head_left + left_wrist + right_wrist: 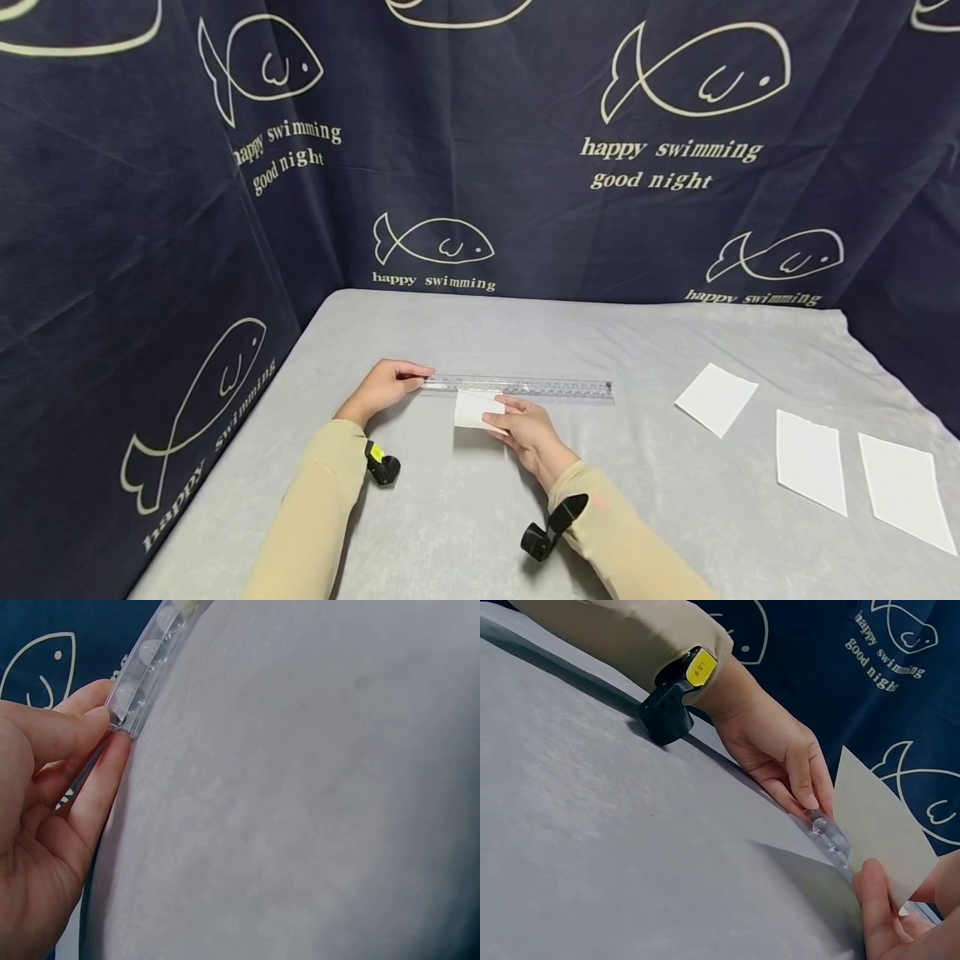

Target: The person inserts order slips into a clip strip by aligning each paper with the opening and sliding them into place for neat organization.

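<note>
A long clear plastic strip [562, 388] with a row of round bumps lies across the middle of the table. My left hand [381, 387] pinches its left end between thumb and fingers; the left wrist view shows the bumps on the strip [150, 660] close up. A small white card [476, 410] is held in my right hand [528, 433], thumb on one face and fingers behind. The card stands tilted along the near side of the strip, raised off the cloth at its lower part. Whether it touches the strip I cannot tell.
Three white cards lie flat at the right of the table: one farther back [717, 400], one nearer [810, 461] and one by the right edge [906, 492]. A grey cloth [450, 533] covers the table. Dark blue curtains [525, 167] with fish drawings hang behind and at the sides.
</note>
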The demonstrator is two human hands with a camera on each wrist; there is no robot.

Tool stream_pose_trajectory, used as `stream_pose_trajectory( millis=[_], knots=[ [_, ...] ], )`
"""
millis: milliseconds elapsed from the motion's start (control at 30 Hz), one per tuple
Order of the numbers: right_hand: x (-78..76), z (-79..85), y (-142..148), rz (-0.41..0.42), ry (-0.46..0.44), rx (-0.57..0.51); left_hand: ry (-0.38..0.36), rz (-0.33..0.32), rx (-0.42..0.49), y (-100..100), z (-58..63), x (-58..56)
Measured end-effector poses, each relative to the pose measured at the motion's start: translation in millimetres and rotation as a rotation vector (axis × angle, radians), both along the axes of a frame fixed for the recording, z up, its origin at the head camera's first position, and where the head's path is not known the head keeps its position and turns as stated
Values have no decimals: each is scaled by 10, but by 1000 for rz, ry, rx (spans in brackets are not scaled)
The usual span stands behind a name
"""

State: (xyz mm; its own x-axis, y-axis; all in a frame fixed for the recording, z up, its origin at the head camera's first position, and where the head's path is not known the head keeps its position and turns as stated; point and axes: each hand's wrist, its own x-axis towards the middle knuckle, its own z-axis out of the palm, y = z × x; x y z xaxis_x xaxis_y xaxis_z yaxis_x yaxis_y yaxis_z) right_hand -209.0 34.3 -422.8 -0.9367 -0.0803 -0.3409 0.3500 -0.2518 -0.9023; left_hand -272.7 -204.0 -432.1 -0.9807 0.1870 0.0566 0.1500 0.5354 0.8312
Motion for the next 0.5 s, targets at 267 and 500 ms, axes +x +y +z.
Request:
stream_pose_trajectory(
  millis=[267,500],
  knots=[
    [6,5,46,0,8,-6,-5,4,5,-1,-14,-3],
    [16,21,87,-3,11,-3,8,-5,1,-5,-5,-3]
  ],
)
